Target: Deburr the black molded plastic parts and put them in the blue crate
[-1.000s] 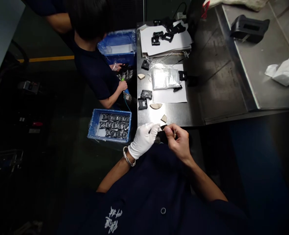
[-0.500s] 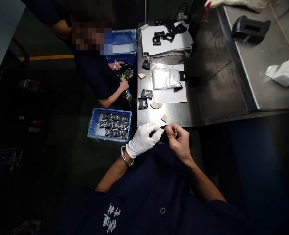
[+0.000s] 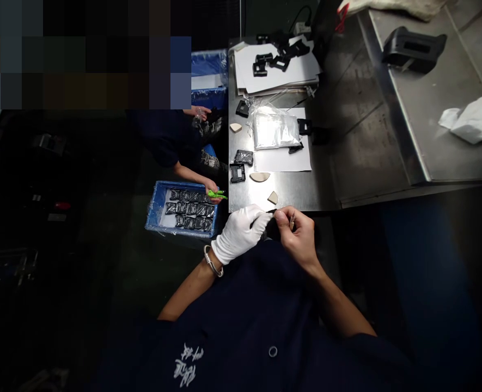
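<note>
My left hand (image 3: 241, 231), in a white glove, pinches a small black plastic part (image 3: 271, 211) just off the table's front edge. My bare right hand (image 3: 297, 231) meets it from the other side, thumb and finger closed at the part's right end. A small pale pointed piece (image 3: 292, 221) sticks up between the right fingers; its kind is unclear. Most of the black part is hidden by my fingers. Beyond the hands, a beige wedge-shaped piece (image 3: 272, 197) and a longer curved beige piece (image 3: 260, 177) lie on the metal table (image 3: 293, 190).
A blue crate (image 3: 153, 204) with rows of wrapped black parts stands left. A co-worker's hand (image 3: 211, 188) holds a green-handled tool (image 3: 217, 194) above its corner. Clear plastic bags (image 3: 276, 128), a black frame (image 3: 237, 173) and a paper stack (image 3: 261, 81) occupy the table.
The co-worker's hand with the green-handled tool has moved down and toward the blue crate. My own hands keep nearly the same place and grip.
</note>
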Demonstrator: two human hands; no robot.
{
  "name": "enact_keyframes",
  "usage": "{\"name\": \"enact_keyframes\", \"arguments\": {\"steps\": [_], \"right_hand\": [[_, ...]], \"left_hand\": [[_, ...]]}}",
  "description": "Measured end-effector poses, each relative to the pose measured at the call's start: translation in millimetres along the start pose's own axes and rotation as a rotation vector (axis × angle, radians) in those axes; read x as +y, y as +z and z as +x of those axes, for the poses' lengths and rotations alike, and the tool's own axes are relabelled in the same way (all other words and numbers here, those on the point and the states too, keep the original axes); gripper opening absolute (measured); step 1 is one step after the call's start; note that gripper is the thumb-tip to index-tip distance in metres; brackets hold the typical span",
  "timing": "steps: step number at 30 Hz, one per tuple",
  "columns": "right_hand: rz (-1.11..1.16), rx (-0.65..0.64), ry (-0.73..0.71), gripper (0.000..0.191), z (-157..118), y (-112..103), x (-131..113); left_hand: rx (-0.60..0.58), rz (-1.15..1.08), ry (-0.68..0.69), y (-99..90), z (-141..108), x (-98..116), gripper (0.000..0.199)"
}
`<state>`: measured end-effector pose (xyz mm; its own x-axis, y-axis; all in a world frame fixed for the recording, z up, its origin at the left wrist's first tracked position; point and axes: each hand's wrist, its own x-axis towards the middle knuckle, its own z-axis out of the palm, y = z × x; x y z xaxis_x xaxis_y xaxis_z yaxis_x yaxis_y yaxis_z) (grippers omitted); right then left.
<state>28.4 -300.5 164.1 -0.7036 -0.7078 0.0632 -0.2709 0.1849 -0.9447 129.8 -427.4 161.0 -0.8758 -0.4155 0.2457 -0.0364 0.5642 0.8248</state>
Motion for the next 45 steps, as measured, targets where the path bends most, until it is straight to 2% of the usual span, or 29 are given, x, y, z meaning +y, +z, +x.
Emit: {"name": "enact_keyframes", "arguments": {"steps": [9,14,20,25,27,31,36,42,45], "right_hand": [[0.074,-0.039,0.057,0.027,-5.0,4.1,9.5],[0.091,-0.028,0.063,0.027,-2.5,2.8,10.7],[0.147,-0.05,0.121,0.03,-3.0,2.7,12.1],[0.166,-0.035,0.134,0.031,-0.9,1.5,11.5],[0.165,-0.043,0.131,0.033,-1.3,1.7,11.6],[0.147,-0.043,0.133,0.035,-1.7,0.9,13.7],[0.18,-0.066,0.16,0.032,0.7,-2.6,18.3],[0.156,-0.071,0.178,0.034,-2.9,1.6,17.6],[0.103,-0.079,0.16,0.033,-4.4,2.1,16.7]], "left_hand": [[0.137,-0.059,-0.091,9.6,-1.3,-4.2,0.039],[0.062,-0.084,-0.086,12.2,-2.8,-5.6,0.03],[0.165,-0.094,-0.11,16.5,-4.1,-7.5,0.035],[0.085,-0.044,-0.031,17.9,-5.2,-8.1,0.027],[0.092,-0.019,-0.014,17.5,-5.0,-8.7,0.029],[0.111,0.008,-0.026,17.4,-4.5,-10.3,0.032],[0.032,0.002,-0.018,20.0,-4.7,-10.5,0.03],[0.1,0.129,-0.117,24.1,-2.1,-14.0,0.042],[0.107,0.126,-0.16,22.0,-0.6,-15.7,0.045]]}}
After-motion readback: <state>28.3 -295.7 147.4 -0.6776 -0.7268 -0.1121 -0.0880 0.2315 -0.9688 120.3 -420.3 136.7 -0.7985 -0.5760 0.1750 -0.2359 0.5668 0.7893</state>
